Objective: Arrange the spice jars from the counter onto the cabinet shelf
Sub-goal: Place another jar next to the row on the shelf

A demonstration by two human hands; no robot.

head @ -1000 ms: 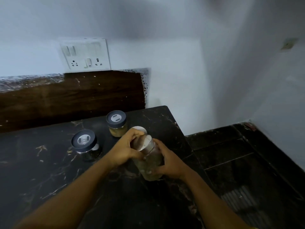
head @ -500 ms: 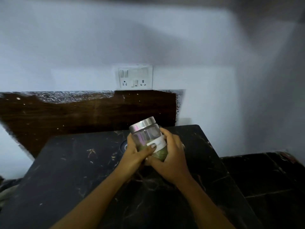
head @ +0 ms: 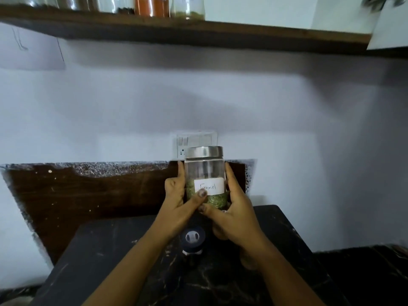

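Midway: left hand (head: 176,199) and right hand (head: 234,213) have fingers (head: 180,173) clamped round fennel jar (head: 205,173), upright over the table (head: 110,261), well below the shelf (head: 198,34) already carrying several jars (head: 152,6); one dark-lid jar (head: 192,239) left on table.

The person's left forearm (head: 132,263) and right forearm (head: 284,281) are showing bare from the bottom edge of the frame up to the wrists, slim and smooth in outline. At lower centre, the left hand (head: 176,204) and right hand (head: 234,217) are showing bare too, with long, slender fingers. The left thumbnail (head: 202,193) and right thumbnail (head: 201,208) are looking short, rounded and dull, darker in patches as with chipped polish, though the dim light is keeping this uncertain.
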